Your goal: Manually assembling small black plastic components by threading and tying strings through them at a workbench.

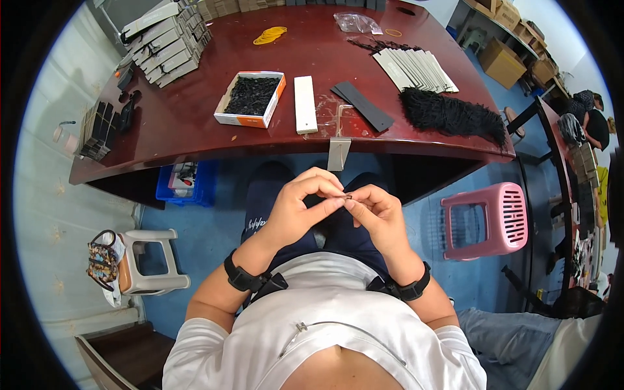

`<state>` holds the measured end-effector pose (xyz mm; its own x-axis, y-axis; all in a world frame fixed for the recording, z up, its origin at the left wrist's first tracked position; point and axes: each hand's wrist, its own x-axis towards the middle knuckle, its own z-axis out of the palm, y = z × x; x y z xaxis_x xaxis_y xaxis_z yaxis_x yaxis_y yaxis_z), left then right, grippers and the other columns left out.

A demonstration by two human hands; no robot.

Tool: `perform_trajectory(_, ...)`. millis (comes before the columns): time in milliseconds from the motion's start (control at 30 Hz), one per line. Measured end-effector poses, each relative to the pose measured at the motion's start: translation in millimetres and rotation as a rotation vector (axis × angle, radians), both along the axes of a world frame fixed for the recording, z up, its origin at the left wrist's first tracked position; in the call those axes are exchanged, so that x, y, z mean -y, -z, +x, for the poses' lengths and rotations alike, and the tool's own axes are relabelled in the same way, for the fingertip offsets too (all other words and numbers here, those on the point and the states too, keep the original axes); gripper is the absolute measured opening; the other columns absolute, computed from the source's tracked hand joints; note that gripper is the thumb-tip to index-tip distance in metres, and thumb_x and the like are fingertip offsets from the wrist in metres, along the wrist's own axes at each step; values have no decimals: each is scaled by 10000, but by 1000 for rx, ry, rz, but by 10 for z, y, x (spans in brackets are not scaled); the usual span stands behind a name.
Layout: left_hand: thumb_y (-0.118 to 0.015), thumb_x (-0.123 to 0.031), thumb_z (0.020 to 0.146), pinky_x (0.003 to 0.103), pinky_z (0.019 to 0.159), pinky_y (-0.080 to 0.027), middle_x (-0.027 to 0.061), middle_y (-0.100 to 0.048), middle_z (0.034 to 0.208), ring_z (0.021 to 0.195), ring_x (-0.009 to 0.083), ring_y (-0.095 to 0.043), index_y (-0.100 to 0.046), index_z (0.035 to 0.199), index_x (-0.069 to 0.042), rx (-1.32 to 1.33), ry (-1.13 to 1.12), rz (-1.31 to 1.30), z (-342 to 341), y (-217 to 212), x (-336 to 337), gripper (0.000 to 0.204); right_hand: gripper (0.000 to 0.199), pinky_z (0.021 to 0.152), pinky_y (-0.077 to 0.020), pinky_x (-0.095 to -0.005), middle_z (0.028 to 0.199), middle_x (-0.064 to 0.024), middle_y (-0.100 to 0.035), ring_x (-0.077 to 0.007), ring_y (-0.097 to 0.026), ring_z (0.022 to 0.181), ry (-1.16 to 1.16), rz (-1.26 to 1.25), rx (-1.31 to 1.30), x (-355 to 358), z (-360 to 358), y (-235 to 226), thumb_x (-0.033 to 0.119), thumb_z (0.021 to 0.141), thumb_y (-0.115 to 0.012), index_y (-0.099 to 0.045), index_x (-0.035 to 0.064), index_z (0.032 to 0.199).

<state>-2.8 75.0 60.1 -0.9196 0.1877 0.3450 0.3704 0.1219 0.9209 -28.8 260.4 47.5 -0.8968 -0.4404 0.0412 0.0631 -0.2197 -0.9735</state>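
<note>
Over the lap, left hand [296, 208] and right hand [377, 214] each pinch, grip narrow, one tiny dark clip [346, 197]; probably light, stiff, slippery, best held by its ends. At twelve o'clock, the bench [195, 123] carries an open box [251, 99] and black fibres [452, 116].

One head-worn fisheye looks steeply down, close over the lap, table [195, 130] ahead

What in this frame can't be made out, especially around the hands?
- Small dark item pinched between left hand and right hand: too small to identify in the head view, partly covered by fingertips.
- Contents of the orange-and-white box: dark, tangled, too fine to tell apart.
- Blue crate: partly hidden under the table edge.
- Clear bag: contents unreadable, far and small.
</note>
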Motion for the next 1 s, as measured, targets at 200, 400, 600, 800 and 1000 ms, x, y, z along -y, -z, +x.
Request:
perform_trajectory(200,-560,-70,894,236,766,-431,60,-569,935,830,98,-526,-559,881,-49,407,168,626,-60,41,21,25,94,550,-414,-177,708,5,-601,-44,-513,601,-170,-19,95,-83,-103,-30,124,894,-624,-621,33,918)
perform_trajectory(400,-555,-123,923,192,666,-403,-11,-540,812,724,53,-475,-580,980,-39,508,148,776,-238,174,-41,104,78,534,-361,-170,678,35,-560,-23,-466,596,-37,34,-2,-168,-294,43,109,874,-647,-634,34,886)
perform_trajectory(600,-562,-163,929,176,662,-411,-32,-538,798,701,38,-478,-600,959,-55,546,-27,784,-368,319,-83,119,84,565,-382,-182,685,41,-557,-28,-479,623,97,121,-71,-88,-301,331,97,876,-637,-640,17,902)
perform_trajectory(800,-561,-123,921,189,678,-423,-11,-572,836,746,54,-521,-599,987,-43,347,-124,397,-286,243,-41,111,70,571,-462,-250,732,-82,-640,-161,-608,631,147,510,-503,-226,-76,307,63,822,-655,-659,19,876)
perform_trajectory(1000,-611,-19,806,260,676,-468,63,-563,918,712,144,-560,-644,1030,-59,-258,-458,-343,-437,-82,-39,230,84,531,-442,-265,716,-73,-637,-187,-589,598,218,573,-615,-392,53,193,52,788,-684,-676,33,870)
